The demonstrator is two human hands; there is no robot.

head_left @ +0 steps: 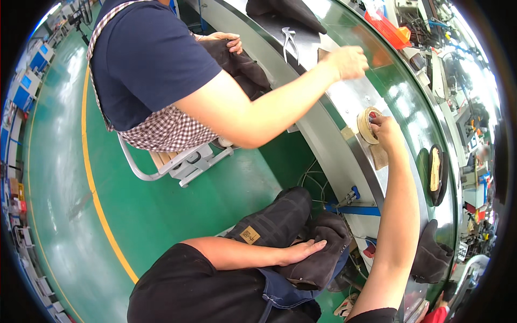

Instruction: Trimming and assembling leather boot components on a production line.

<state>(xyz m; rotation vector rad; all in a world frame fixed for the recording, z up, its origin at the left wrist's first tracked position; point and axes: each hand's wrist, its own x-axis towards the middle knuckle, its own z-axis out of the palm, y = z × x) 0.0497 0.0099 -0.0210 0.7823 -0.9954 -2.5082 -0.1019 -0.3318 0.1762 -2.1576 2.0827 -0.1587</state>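
My left hand (302,252) presses on a dark suede boot (323,272) lying on my lap, its fingers together against the upper. Stretched out to the bench, my right hand (386,131) closes at a roll of cream tape (365,128). Its fingertips reach the roll's core, where a small red piece (372,115) shows; what that is I cannot make out. A brown block (379,156) lies on the bench next to the roll. Across from me a co-worker's right hand (347,63) is raised over the bench, while the other hand (223,42) is on a dark boot (237,67).
Metal pliers (290,44) lie on the metal bench (336,105). On the green belt are an oval dark piece with a tan inside (435,175) and a dark boot (431,255). An orange basket (389,30) stands beyond. A grey chair (186,161) holds the co-worker.
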